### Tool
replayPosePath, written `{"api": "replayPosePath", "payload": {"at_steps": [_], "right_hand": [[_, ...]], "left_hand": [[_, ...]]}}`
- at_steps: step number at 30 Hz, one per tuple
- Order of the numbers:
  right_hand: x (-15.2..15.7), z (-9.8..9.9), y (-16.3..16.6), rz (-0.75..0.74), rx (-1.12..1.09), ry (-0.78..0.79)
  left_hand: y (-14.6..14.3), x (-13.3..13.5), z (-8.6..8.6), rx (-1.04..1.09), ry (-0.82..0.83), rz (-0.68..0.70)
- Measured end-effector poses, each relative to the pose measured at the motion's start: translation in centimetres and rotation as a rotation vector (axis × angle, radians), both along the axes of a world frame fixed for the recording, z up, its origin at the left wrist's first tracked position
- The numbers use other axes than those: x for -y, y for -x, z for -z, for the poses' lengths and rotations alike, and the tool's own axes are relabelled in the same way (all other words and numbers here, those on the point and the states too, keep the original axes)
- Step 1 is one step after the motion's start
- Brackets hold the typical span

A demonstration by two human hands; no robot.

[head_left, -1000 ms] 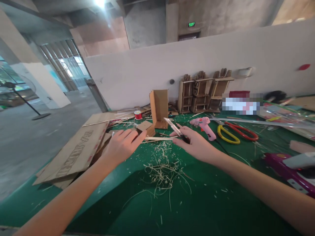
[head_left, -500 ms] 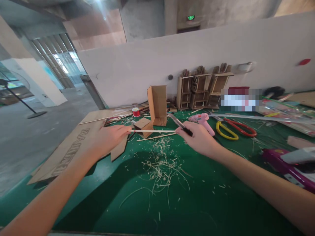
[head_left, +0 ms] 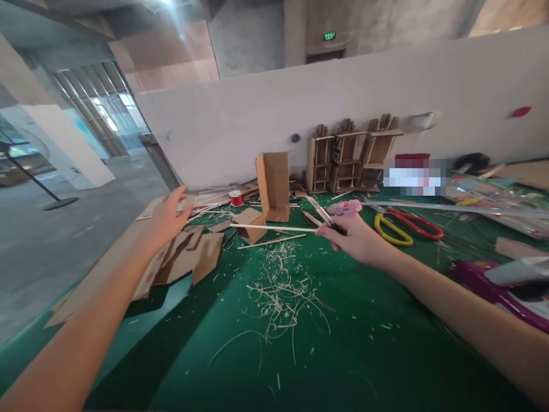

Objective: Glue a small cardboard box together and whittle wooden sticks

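Note:
My right hand (head_left: pixel 354 236) is closed around a utility knife (head_left: pixel 325 214), its blade pointing up and left. The same hand pinches one end of a thin pale wooden stick (head_left: pixel 274 228), which reaches left in front of a small cardboard box (head_left: pixel 251 225). My left hand (head_left: pixel 168 216) is empty with its fingers apart, over the cardboard sheets (head_left: pixel 124 257) at the left. Below the stick, curly wood shavings (head_left: pixel 281 297) lie scattered on the green table (head_left: pixel 206 372). A second thin stick (head_left: pixel 272 241) rests behind them.
An upright cardboard piece (head_left: pixel 274 186) stands at the back, near a red thread spool (head_left: pixel 236 198). Small cardboard shelves (head_left: pixel 345 160) lean by the wall. To the right are a pink glue gun (head_left: pixel 345 208), red-and-yellow-handled scissors (head_left: pixel 392 228) and a purple tool (head_left: pixel 493 292).
My left hand has let go of the stick's left end and moved left and up, its fingers opening. My right hand still holds the knife and stick, slightly further right.

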State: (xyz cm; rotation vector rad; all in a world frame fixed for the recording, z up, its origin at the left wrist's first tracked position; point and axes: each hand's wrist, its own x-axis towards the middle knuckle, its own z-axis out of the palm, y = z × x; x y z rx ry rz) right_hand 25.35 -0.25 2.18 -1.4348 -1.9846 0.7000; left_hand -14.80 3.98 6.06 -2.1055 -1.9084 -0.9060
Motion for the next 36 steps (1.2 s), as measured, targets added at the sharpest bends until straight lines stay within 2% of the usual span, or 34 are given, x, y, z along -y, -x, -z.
{"api": "replayPosePath", "payload": {"at_steps": [2,5,7,10,12,15,17,19,22,24,27,32,36], "right_hand": [[0.1,0.0,0.3,-0.032,0.000,-0.008],[0.2,0.1,0.6,-0.090,0.012,0.001],[0.4,0.2,0.8,-0.129,-0.008,0.015],[0.4,0.3,0.8,-0.112,-0.071,-0.062],[0.3,0.3,0.5,-0.040,-0.149,-0.146],[-0.2,0.5,-0.4,0.092,-0.243,-0.290],[-0.4,0.9,-1.2,0.130,-0.157,-0.455],[-0.4,1.3,-1.6,0.100,0.068,-0.621],[0.0,1.8,-1.5,0.015,0.460,-0.731],[0.3,1.8,-1.0,-0.009,0.657,-0.740],[0.4,1.2,-0.3,-0.004,0.836,-0.709],[-0.2,-0.6,0.8,0.036,0.964,-0.658],[-0.6,-2.0,1.7,0.028,0.994,-0.683]], "left_hand": [[-3.7,1.3,-1.4,0.110,0.069,0.106],[-9.2,3.8,-3.6,-0.025,0.303,0.342],[-12.4,5.0,-4.1,-0.101,0.527,0.551],[-15.7,5.2,-2.9,-0.118,0.733,0.749],[-17.1,4.5,-1.3,0.021,0.805,0.826],[-18.2,2.3,0.9,0.405,0.861,0.803],[-18.8,0.7,1.7,0.790,0.813,0.727],[-19.3,-0.7,2.0,1.073,0.749,0.715],[-20.1,-1.6,1.9,1.245,0.679,0.752],[-20.6,-1.4,1.6,1.236,0.632,0.775],[-21.0,-0.7,1.0,1.091,0.550,0.766],[-20.4,0.0,0.1,0.828,0.326,0.666],[-19.2,0.0,-0.2,0.559,0.172,0.683]]}}
